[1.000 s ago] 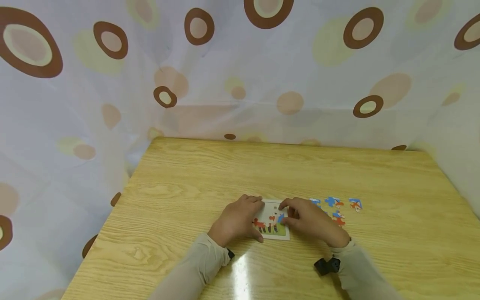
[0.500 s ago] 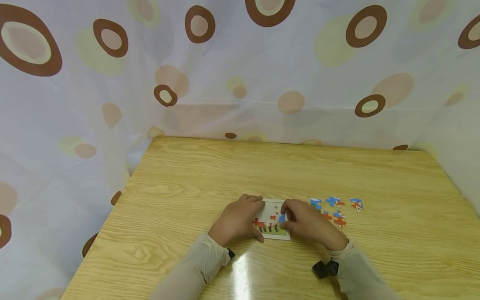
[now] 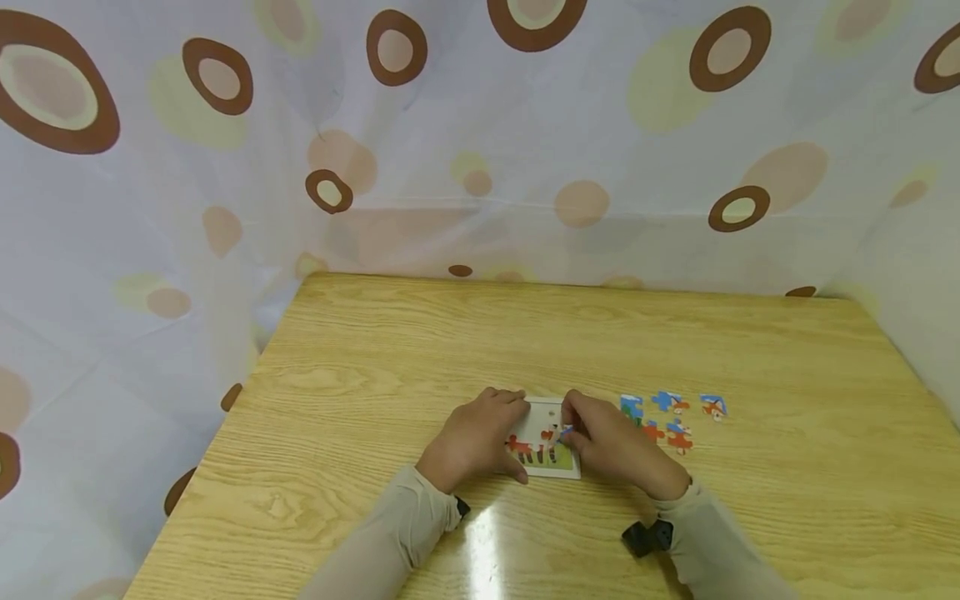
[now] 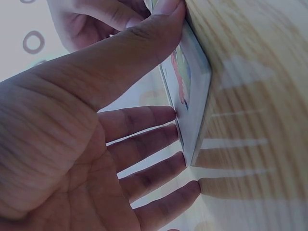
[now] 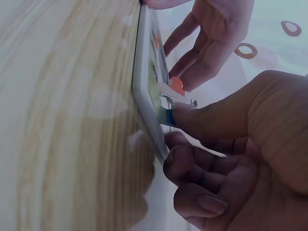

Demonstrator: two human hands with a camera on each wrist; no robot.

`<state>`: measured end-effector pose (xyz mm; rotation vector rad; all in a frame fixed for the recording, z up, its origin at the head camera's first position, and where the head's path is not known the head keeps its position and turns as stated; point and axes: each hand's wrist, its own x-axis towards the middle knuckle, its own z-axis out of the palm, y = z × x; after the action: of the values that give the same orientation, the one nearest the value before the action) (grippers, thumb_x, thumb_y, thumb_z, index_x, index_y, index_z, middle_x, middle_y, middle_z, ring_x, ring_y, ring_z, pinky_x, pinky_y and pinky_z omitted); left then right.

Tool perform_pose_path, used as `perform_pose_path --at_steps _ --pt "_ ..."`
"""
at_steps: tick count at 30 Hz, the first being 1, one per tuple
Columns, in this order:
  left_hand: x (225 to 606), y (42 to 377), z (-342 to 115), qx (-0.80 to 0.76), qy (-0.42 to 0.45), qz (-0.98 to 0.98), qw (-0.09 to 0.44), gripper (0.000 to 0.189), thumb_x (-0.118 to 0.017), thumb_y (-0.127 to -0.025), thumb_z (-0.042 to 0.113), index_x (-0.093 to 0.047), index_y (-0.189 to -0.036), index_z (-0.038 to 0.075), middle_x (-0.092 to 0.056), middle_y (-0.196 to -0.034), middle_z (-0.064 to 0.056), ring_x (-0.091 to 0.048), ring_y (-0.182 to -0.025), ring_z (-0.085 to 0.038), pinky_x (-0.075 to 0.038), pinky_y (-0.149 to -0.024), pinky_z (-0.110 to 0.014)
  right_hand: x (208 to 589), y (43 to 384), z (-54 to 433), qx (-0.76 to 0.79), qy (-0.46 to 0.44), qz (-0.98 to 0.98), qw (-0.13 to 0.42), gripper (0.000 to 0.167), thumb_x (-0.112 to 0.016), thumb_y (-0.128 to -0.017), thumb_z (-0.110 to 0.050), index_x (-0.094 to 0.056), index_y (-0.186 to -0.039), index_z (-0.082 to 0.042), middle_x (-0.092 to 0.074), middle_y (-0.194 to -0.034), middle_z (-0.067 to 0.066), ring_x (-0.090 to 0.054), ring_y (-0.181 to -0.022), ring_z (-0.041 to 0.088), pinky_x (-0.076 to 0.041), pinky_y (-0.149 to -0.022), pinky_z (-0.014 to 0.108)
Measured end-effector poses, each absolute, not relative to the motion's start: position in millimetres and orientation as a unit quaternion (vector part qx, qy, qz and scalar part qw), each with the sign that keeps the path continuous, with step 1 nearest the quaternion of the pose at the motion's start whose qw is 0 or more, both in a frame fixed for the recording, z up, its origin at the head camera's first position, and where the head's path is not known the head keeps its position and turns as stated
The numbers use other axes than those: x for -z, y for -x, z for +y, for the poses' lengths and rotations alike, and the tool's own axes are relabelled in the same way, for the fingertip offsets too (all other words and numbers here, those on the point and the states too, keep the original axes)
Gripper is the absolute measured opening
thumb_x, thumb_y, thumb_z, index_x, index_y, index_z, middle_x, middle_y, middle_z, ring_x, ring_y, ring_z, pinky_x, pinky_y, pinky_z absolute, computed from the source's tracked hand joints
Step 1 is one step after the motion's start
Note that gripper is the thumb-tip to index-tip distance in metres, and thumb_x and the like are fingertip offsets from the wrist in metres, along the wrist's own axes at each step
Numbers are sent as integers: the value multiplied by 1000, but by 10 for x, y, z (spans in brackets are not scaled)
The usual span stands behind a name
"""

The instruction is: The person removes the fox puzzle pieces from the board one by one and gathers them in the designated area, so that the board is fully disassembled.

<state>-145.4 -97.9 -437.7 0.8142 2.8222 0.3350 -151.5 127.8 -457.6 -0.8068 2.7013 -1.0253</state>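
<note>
A small jigsaw board [image 3: 542,415] with a pale frame lies on the table. Its lower part carries fitted pieces [image 3: 522,450] showing red, striped legs and green ground. Fingers straight and spread, my left hand [image 3: 476,435] rests along the board's left side; its thumb lies on the near edge [image 4: 208,72]. At the board's right side, my right hand [image 3: 618,442] pinches a jigsaw piece [image 5: 177,86] with an orange knob and a blue-green part. That piece stands tilted over the board in the right wrist view, partly covered by the thumb.
Several loose jigsaw pieces [image 3: 678,437] in blue and orange lie right of the board, one corner piece [image 3: 714,406] farther out. A wooden table [image 3: 375,350] carries everything, with a spotted curtain [image 3: 465,125] behind it. Black wrist devices [image 3: 647,538] sit at both cuffs.
My right hand has shifted slightly over the board, and its pinched piece has turned, showing less blue. More loose pieces show beside it. The left hand has stayed put.
</note>
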Motion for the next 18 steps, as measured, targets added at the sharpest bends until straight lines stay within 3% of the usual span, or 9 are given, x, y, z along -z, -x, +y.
perform_pose_path --at_steps 4,18 --pt "4371 1456 -979 -110 -275 951 93 88 -95 -69 49 -61 -141 12 -51 -155 -4 -48 -138 -24 -52 -100 -38 4560 1515 1289 361 275 887 82 21 -69 -96 2 -52 -94 -10 -49 -73 -5 -43 -61 8 -37 -57 25" --pt "4363 1455 -975 -118 -278 949 94 89 -96 -68 47 -61 -141 11 -51 -155 -5 -49 -138 -25 -53 -98 -39 4469 1504 1511 382 266 884 32 17 -66 -98 3 -53 -96 -8 -53 -77 -4 -45 -64 8 -40 -59 26"
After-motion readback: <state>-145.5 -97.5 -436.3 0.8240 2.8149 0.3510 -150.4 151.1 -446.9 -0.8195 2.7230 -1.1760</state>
